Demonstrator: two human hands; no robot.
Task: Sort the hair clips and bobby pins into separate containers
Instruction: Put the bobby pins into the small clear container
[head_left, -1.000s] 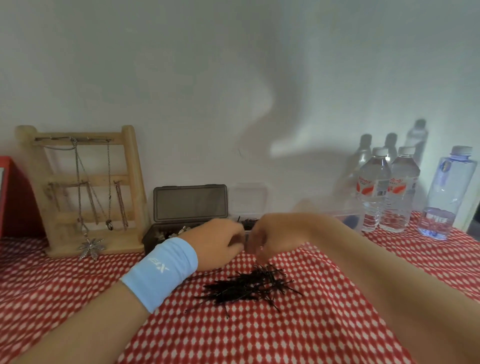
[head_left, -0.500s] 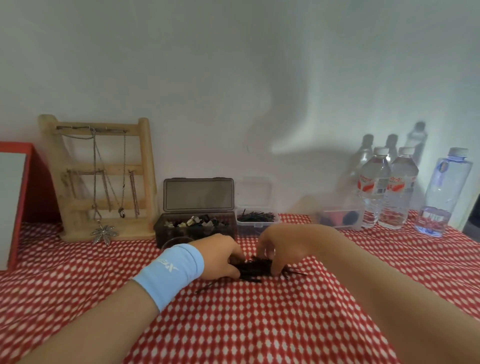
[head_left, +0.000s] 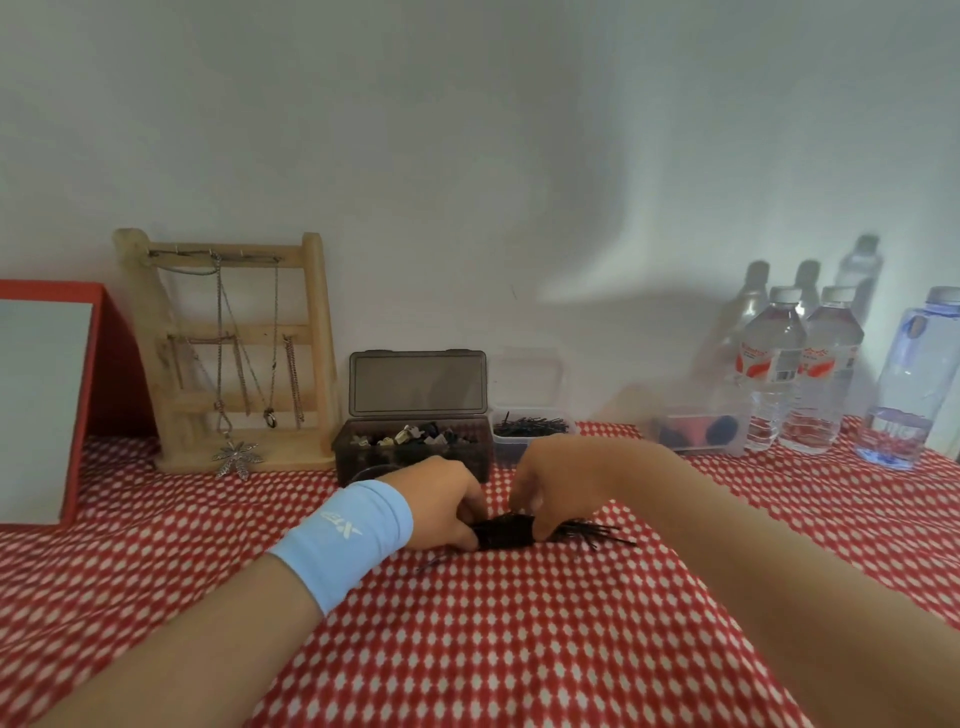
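Pins (head_left: 506, 532): dark bundle lying mid-worktop (head_left: 519, 649), loose ends fanning to the right. Left hand (head_left: 447, 506): fingers curled round the bundle's left end. Right hand (head_left: 561, 480): fingers and thumb pinching the bundle from above. Behind the hands: dark box (head_left: 363, 457), lid up, clips (head_left: 415, 435) inside. Just beside it on the right: clear box (head_left: 503, 441) holding more pins.

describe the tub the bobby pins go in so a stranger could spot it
Find the wooden necklace stand at the back left. Right of it sits a dark box with its lid up, then a small clear tub. Only the tub holds thin black pins, not clips.
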